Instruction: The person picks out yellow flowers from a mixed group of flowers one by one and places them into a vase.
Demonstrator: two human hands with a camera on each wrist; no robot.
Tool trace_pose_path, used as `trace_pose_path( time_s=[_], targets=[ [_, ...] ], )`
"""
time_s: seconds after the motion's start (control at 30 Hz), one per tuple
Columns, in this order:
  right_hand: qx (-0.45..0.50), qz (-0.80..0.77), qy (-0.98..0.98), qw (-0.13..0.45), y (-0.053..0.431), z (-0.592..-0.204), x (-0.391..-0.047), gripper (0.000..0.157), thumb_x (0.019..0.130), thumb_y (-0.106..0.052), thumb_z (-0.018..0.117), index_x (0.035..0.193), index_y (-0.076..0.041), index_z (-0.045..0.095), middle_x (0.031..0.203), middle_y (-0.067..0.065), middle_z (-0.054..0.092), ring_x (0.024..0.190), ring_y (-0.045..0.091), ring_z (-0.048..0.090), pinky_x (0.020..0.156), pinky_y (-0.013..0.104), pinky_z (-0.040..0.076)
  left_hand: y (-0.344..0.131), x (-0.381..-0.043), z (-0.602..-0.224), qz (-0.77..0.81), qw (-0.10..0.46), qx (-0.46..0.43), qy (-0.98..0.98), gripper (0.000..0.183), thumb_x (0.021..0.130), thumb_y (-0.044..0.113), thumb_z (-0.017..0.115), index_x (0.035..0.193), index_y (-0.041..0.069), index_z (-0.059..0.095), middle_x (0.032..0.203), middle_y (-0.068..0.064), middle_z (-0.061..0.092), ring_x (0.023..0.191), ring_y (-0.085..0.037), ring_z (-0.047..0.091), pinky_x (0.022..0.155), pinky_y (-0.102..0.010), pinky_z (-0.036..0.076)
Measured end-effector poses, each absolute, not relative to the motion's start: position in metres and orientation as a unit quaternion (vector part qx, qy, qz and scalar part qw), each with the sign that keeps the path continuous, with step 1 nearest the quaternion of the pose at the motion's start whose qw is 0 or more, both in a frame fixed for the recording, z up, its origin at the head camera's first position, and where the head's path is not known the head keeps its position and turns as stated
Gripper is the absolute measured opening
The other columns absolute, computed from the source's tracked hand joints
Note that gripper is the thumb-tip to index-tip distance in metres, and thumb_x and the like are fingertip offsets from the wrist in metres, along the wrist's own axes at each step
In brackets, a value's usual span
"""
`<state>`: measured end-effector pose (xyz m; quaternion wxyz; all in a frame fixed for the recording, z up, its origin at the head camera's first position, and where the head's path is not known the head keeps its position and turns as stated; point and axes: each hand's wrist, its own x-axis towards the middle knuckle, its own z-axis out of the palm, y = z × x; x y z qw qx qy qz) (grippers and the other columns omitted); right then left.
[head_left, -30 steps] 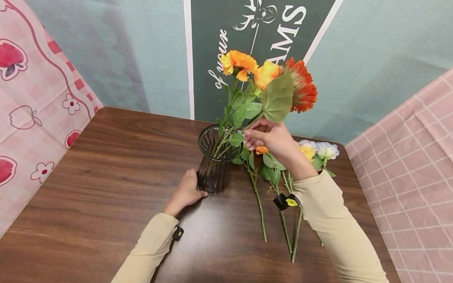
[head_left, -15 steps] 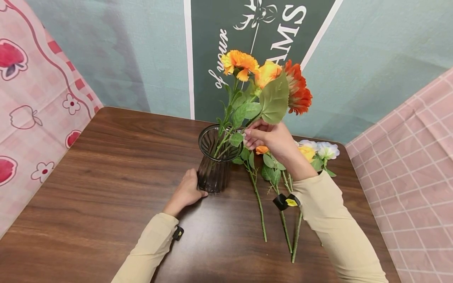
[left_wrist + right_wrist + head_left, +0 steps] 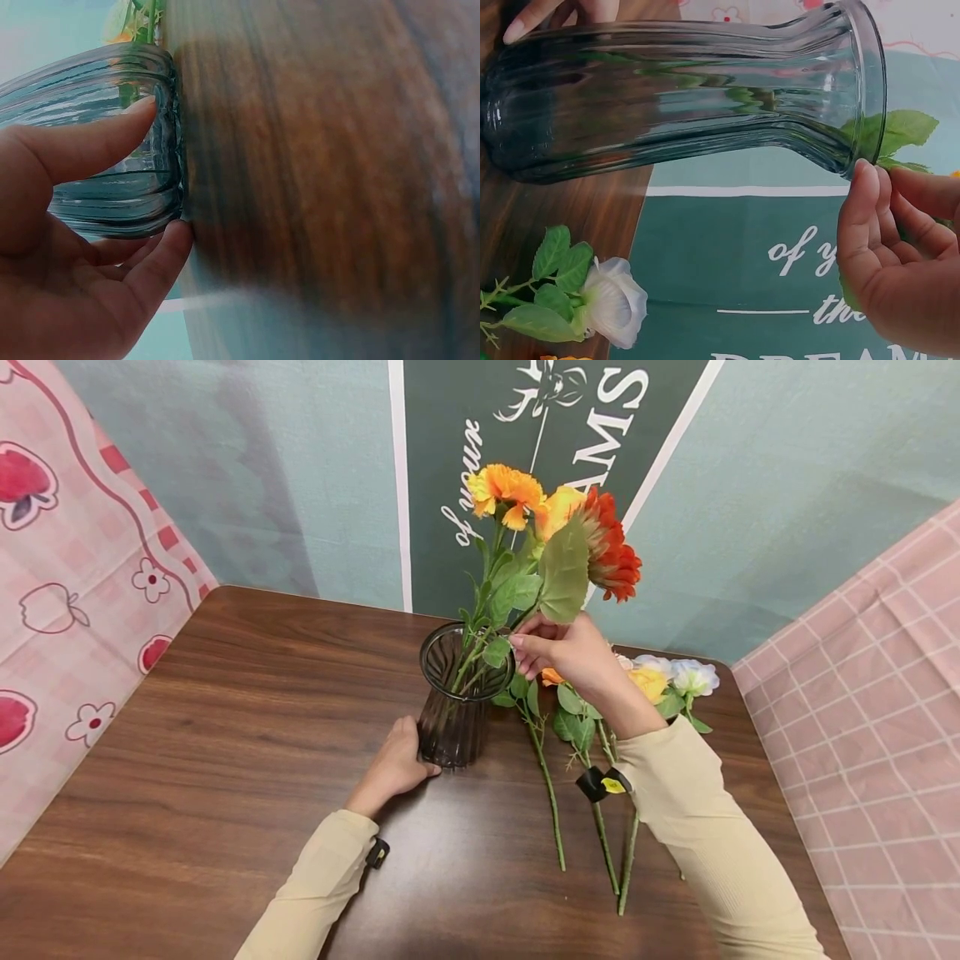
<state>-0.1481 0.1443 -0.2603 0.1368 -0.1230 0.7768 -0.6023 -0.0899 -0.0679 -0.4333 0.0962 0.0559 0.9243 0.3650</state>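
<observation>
A dark, see-through ribbed vase (image 3: 453,739) stands on the table. Its base is gripped by my left hand (image 3: 393,760), thumb on the near side and fingers around the other, as the left wrist view shows. An orange carnation-like flower (image 3: 504,492) and a yellow-orange bloom (image 3: 557,514) rise above the vase mouth. My right hand (image 3: 573,656) pinches the stem of a red-orange flower (image 3: 617,556) right at the rim. A broad leaf (image 3: 564,572) hangs beside that bloom. In the right wrist view, the fingertips (image 3: 864,174) overlap the vase rim, largely hiding the stem.
More stems (image 3: 551,797) lie on the wooden table (image 3: 225,735) to the right, with a yellow flower (image 3: 649,682) and a pale blue flower (image 3: 693,678). A white rose (image 3: 615,304) lies near the vase. Fabric backdrops stand behind and at both sides.
The red-orange flower and its leaf have shifted left toward the other blooms, with my right hand moving slightly left. My left hand and the vase have stayed in place.
</observation>
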Motion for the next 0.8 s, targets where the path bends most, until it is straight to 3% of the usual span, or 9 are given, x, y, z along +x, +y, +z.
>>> trace_pose_path(
  time_s=[0.27,0.4,0.8],
  targets=[
    [-0.135,-0.587,0.786,0.141,0.1442,-0.2625,-0.1490,0.015,0.086,0.000,0.059,0.091,0.013,0.056,0.071,0.016,0.058,0.056,0.020,0.059,0.056,0.034,0.052,-0.0684,-0.0903,-0.4321,0.363,0.096,0.055,0.925,0.058,0.068,0.016,0.079,0.104,-0.006,0.040,0.100,-0.019,0.043,0.099,-0.034,0.044,0.090,-0.043,0.037],
    [-0.135,-0.603,0.773,0.144,0.1448,-0.2639,-0.1495,0.015,0.086,0.001,0.058,0.091,0.015,0.055,0.070,0.012,0.058,0.056,0.020,0.059,0.056,0.035,0.052,-0.0684,-0.0904,-0.4322,0.364,0.096,0.055,0.925,0.057,0.067,0.015,0.079,0.104,-0.006,0.040,0.100,-0.019,0.044,0.099,-0.033,0.044,0.090,-0.043,0.037],
    [-0.116,-0.601,0.779,0.134,0.1443,-0.2618,-0.1481,0.013,0.086,-0.004,0.060,0.090,0.008,0.058,0.069,0.010,0.059,0.057,0.020,0.059,0.055,0.033,0.051,-0.0680,-0.0903,-0.4325,0.364,0.097,0.053,0.925,0.058,0.067,0.016,0.079,0.104,-0.006,0.040,0.100,-0.019,0.044,0.099,-0.034,0.044,0.090,-0.043,0.037]
  ],
)
